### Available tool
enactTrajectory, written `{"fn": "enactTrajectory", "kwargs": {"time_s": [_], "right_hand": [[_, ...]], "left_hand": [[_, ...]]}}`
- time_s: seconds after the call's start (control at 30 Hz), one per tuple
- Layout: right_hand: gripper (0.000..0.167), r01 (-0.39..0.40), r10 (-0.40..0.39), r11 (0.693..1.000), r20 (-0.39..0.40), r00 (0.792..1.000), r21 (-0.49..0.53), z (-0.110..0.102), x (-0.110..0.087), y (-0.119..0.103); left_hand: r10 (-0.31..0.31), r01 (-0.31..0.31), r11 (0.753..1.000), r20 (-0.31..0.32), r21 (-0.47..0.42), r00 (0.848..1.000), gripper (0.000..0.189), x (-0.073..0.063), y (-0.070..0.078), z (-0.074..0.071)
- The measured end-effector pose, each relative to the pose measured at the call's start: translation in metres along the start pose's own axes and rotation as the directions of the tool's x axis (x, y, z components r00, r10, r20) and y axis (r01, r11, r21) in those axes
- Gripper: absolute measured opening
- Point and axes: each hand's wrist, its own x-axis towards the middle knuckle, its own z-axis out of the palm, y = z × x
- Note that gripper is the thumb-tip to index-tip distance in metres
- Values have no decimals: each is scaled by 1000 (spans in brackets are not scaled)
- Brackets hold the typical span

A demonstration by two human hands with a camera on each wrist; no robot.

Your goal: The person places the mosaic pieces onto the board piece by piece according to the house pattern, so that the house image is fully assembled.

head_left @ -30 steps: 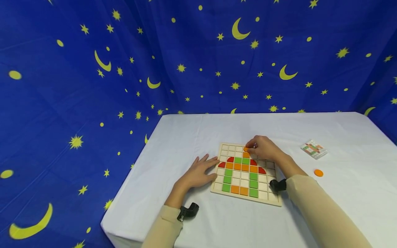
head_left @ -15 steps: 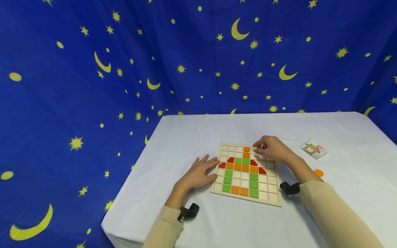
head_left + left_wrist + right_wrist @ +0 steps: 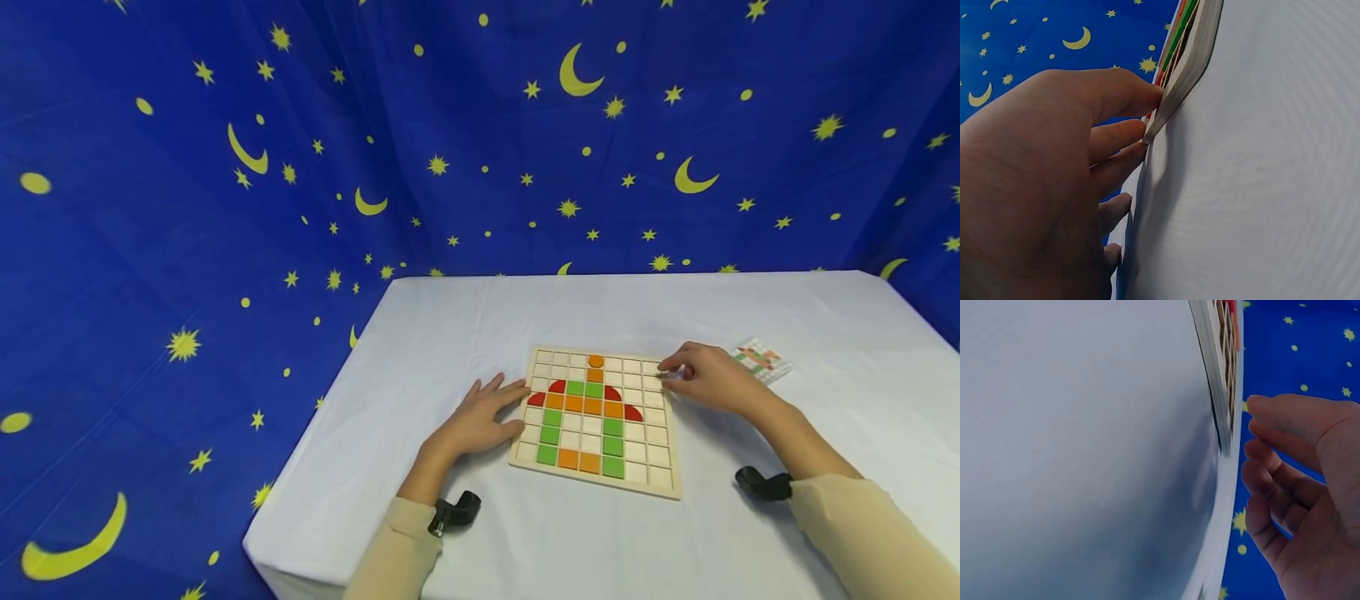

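Note:
A wooden grid board [image 3: 647, 490] lies on the white table, with green and orange squares and red quarter-round pieces forming a mushroom-like figure. An orange disc [image 3: 596, 362] sits in the top row, above an orange square [image 3: 595, 375]. My left hand [image 3: 480, 421] rests at the board's left edge, fingers spread; in the left wrist view its fingertips [image 3: 1155, 97] touch the board's rim. Over the board's upper right corner hovers my right hand [image 3: 708, 377], fingers loosely bent and holding nothing, as the right wrist view also shows with the hand [image 3: 1310, 487] beside the board's edge [image 3: 1213, 375].
A small pattern card [image 3: 765, 362] lies right of the board, partly behind the right hand. The loose orange disc seen earlier is hidden by the right forearm. A black wrist camera [image 3: 763, 483] sits on the right wrist, another camera [image 3: 454, 512] on the left. Blue star-patterned cloth surrounds the table.
My right hand let go of the orange disc in the board's top row and moved right, toward the card. The left hand stayed at the board's edge.

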Motion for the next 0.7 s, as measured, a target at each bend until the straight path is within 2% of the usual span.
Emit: {"fn": "enactTrajectory", "kwargs": {"time_s": [0.27, 0.57, 0.7], "right_hand": [[28, -39, 39, 999, 1, 999, -23, -19, -30, 13], [25, -111, 111, 993, 4, 994, -33, -26, -61, 32], [25, -102, 103, 994, 25, 994, -45, -30, -75, 39]], "left_hand": [[8, -8, 1000, -5, -5, 1000, 57, 0, -1, 1], [11, -11, 1000, -3, -5, 1000, 57, 0, -2, 2], [14, -14, 1000, -9, -9, 1000, 57, 0, -2, 1]]}}
